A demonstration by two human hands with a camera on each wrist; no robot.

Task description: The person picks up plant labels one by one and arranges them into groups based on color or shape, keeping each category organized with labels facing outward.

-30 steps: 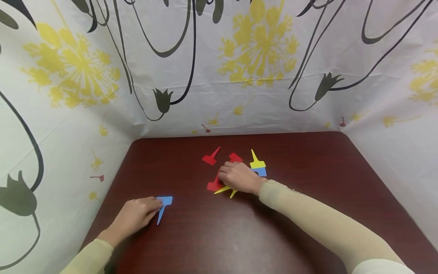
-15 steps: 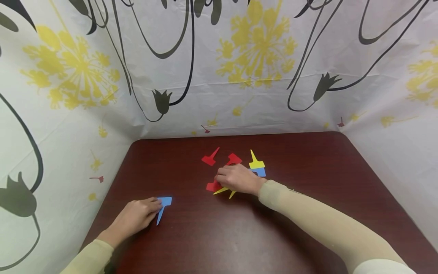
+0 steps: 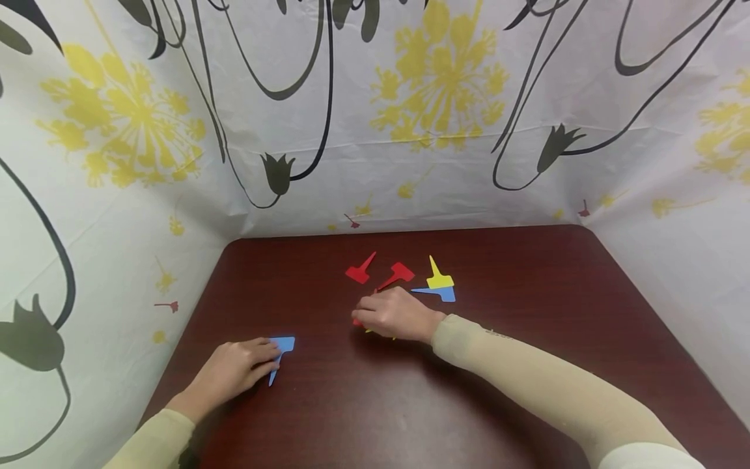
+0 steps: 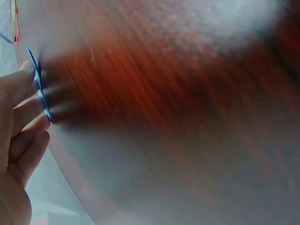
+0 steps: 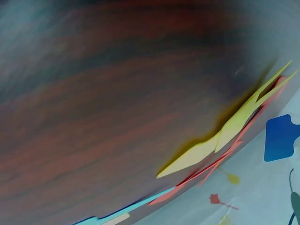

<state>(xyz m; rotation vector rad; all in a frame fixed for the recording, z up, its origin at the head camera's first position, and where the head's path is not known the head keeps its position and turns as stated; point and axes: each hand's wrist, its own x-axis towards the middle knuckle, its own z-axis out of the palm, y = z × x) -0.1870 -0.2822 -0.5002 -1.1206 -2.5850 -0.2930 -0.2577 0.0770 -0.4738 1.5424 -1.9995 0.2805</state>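
At 2 o'clock from first blue tag [image 3: 286, 342], under relaxed left fingers [image 3: 265, 350], shift right fingers [image 3: 364, 312] toward 8, apparently pinching raised blue tag [image 5: 281, 138], uncovering red tag [image 3: 400, 272] at 12. Judge picking under way.

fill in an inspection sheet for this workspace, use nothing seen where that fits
surface: glossy dark red-brown table, bright reflection near the middle
job's things: left-side blue tag; two far red tags; far yellow tag adjoining far blue tag; overlapping yellow tags by red tags, mostly hidden under the right hand in the head view
clutter: nothing seen
left hand: holds the left-side blue tag
right hand: over the overlapping tags; can't tell if it holds the raised blue tag in the right wrist view
cables: nothing seen
surroundings: pale cloth printed with yellow and grey plants
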